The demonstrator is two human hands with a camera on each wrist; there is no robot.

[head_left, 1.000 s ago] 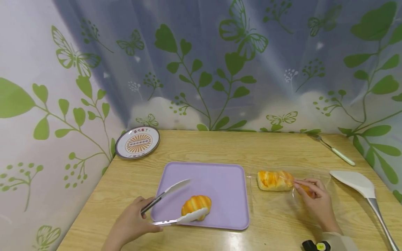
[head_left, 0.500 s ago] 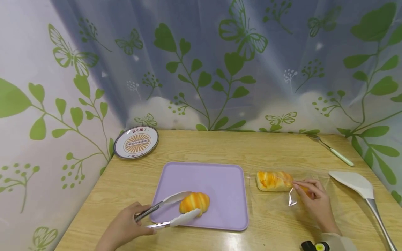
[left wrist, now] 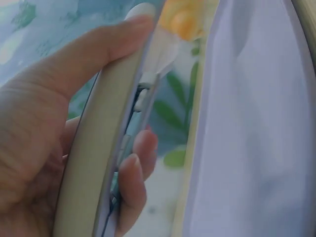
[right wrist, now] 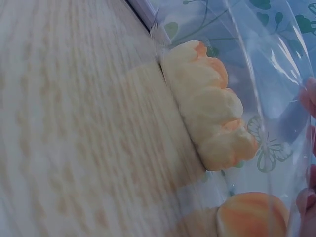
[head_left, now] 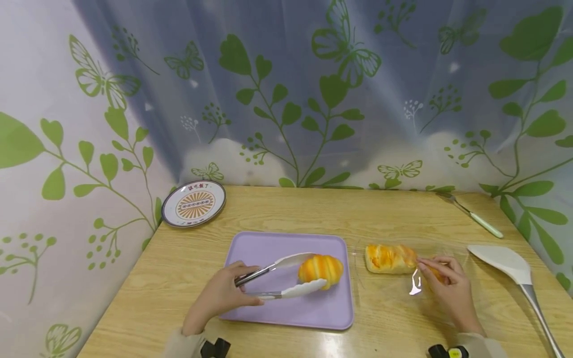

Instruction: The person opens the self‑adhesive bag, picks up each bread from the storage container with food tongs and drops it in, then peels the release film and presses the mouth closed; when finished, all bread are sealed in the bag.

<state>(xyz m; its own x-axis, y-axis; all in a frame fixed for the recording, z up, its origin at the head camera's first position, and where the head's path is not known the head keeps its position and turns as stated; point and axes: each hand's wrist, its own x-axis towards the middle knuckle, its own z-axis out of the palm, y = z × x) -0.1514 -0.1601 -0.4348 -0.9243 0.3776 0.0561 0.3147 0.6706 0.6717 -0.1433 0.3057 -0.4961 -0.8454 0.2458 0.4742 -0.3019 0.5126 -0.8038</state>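
Note:
My left hand (head_left: 221, 296) holds a pair of tongs (head_left: 302, 290) with white scalloped tips and metal handles. Between the tips sits a croissant-shaped bread (head_left: 322, 271), which appears raised over the right part of the purple tray (head_left: 277, 243). In the left wrist view, thumb and fingers wrap the tongs' handles, with the bread (left wrist: 182, 22) partly cut off at the top. My right hand (head_left: 452, 293) pinches the edge of a clear plastic bag (head_left: 415, 284). Inside lie an oblong bread (head_left: 388, 258) and a rounder orange bread (head_left: 437, 272), the latter partly hidden by the fingers.
A patterned plate (head_left: 194, 204) is at the back left of the wooden table (head_left: 286, 209). To the right lie a white spatula-like utensil (head_left: 506, 261) with a metal handle and a fork (head_left: 479, 220) with a pale green handle. A leaf-print curtain (head_left: 277, 74) hangs behind.
The tongs have closed in around the croissant-shaped bread. My left hand has carried it right and slightly away, from the tray's front part. My right hand has stayed at the bag.

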